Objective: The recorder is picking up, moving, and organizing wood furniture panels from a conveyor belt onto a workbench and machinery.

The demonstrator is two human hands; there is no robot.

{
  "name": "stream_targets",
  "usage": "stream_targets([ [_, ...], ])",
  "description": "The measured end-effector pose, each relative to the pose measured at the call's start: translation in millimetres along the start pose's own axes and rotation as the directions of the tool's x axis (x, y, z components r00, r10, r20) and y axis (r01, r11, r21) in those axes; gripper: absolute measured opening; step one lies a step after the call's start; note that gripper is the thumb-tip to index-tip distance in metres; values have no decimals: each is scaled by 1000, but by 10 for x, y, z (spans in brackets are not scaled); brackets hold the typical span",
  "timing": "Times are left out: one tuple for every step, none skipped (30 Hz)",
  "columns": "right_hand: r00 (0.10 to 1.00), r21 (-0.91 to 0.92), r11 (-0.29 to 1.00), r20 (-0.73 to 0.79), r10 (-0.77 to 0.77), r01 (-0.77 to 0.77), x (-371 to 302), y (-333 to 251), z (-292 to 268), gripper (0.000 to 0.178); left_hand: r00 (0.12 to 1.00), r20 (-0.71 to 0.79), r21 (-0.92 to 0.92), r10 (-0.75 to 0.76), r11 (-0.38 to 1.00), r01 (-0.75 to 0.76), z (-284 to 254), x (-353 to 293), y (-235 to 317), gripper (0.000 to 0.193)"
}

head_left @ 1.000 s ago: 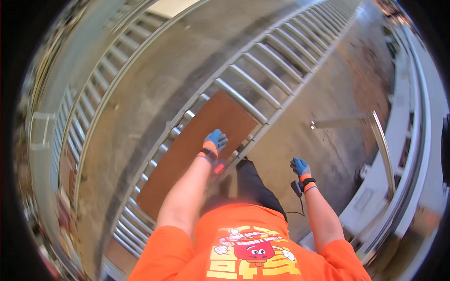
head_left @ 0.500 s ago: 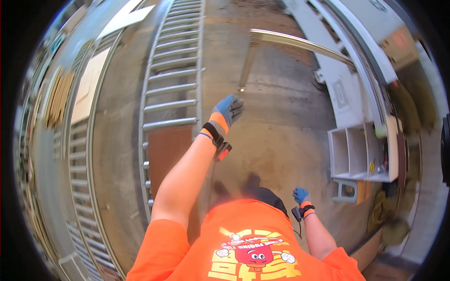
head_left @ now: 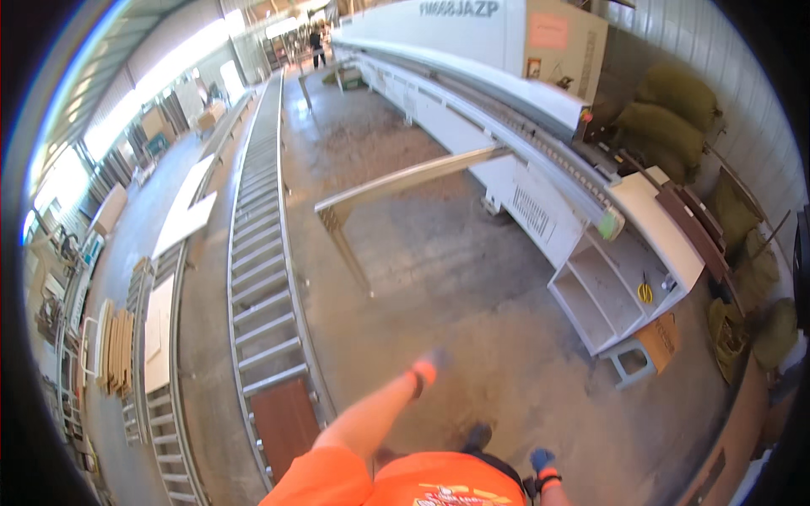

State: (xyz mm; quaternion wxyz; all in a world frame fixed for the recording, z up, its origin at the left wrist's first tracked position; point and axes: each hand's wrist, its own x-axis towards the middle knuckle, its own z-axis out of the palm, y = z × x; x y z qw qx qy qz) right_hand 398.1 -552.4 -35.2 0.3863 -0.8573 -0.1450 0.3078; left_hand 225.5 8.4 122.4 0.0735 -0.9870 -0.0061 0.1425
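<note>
My left hand (head_left: 434, 363), in a blue-grey work glove with an orange cuff, reaches forward over the concrete floor. Motion smears its fingers, so whether it is open or closed cannot be seen. Low beside my body, my right hand (head_left: 542, 460) wears a matching glove and looks loosely closed, nothing visible in it. Both wrists carry black straps. To the left of my left arm, a dark brown board (head_left: 287, 422) lies on the near end of a long roller conveyor (head_left: 266, 312). Neither hand touches the board.
A metal support frame (head_left: 405, 180) juts from the long white machine (head_left: 527, 202) across the floor. At right stands a white shelf unit (head_left: 591, 291), with a grey-blue stool (head_left: 631, 363) beside it. Stacked boards (head_left: 118, 350) sit far left. Another person (head_left: 316, 46) stands in the distance.
My view has lifted and turned, bringing the machine and the far hall into sight. The left arm is still stretched forward; the right hand stays low at my side. The brown board appears farther left.
</note>
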Motion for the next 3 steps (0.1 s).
stream_targets([
  [986,-39,985,4,167,-167,236,155,92,25,998,2,76,-62,995,61,527,-318,109,31],
  [934,577,737,269,235,-352,372,-69,675,22,945,227,-563,-233,760,323,989,-972,-30,29],
  [936,606,719,292,197,-341,642,-239,856,22,937,231,-519,-261,782,346,1283,-1424,116,29],
])
